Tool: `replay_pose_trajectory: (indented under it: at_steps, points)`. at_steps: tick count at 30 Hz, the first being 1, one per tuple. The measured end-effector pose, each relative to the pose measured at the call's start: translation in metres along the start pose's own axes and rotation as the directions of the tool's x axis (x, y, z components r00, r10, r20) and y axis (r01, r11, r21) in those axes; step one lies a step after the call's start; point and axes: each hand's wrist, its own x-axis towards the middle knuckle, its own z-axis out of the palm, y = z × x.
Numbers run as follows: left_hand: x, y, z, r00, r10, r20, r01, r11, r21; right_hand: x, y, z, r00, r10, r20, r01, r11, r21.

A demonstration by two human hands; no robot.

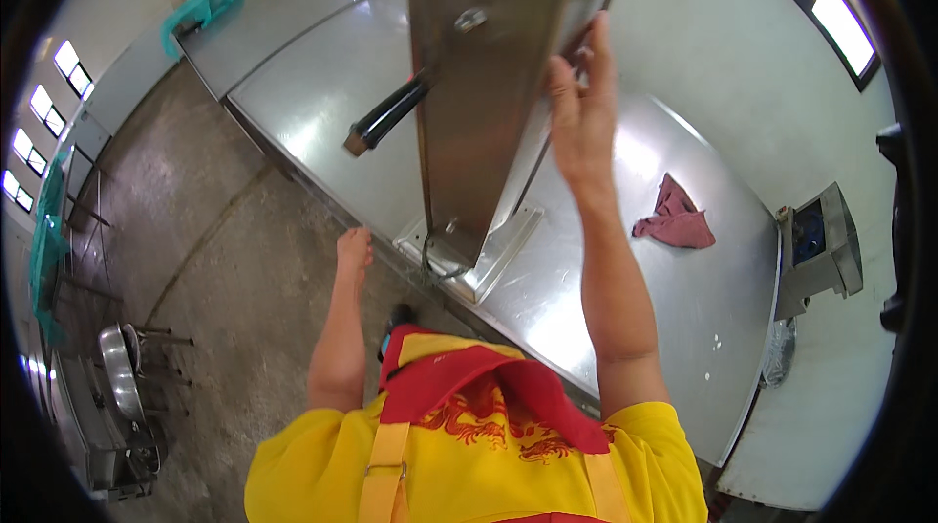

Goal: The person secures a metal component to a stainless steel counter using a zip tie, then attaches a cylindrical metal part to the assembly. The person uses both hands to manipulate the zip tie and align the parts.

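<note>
A tall stainless-steel machine (489,103) stands upright on a metal base at the table's near edge. From its left side juts a crank-like black handle (386,115), which neither hand is touching. My right hand (586,127) is raised along the machine's right side, fingers stretched upward with the thumb apart. Its fingertips are at the machine's side; whether they press on it I cannot tell. Low on the left, my left hand (355,247) is curled into a loose fist beside the table edge, with nothing seen in it.
The machine's base sits on a long steel table (303,73). A crumpled maroon cloth (679,217) lies to the right, near a wall-side metal box (823,239). At the far left end is a teal plastic item (210,7). Metal bowls (119,371) stand at lower left.
</note>
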Motion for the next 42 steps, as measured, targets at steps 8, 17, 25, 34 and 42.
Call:
replay_pose_trajectory:
  at_steps: [8,17,25,34,42]
  points:
    - [0.129,0.019,-0.005,0.972,0.193,0.136,-0.209,0.971,0.118,-0.049,-0.016,-0.017,0.938,0.302,-0.171,-0.313,0.949,-0.036]
    - [0.208,0.059,0.062,0.703,0.521,0.484,-0.689,0.667,0.284,-0.170,-0.021,-0.039,0.623,0.540,-0.566,-0.636,0.771,0.035]
    - [0.272,0.128,0.232,0.276,0.414,0.867,-0.959,0.066,0.274,-0.246,-0.038,0.060,0.362,0.683,-0.635,-0.876,0.482,0.020]
    - [0.273,0.135,0.240,-0.132,0.015,0.991,-0.891,-0.440,-0.112,-0.267,-0.038,0.154,0.247,0.800,-0.547,-0.944,0.325,0.048]
    - [0.229,0.135,0.162,-0.243,-0.319,0.916,-0.888,0.454,-0.077,-0.244,0.026,0.263,0.071,0.898,-0.435,-0.878,0.263,0.400]
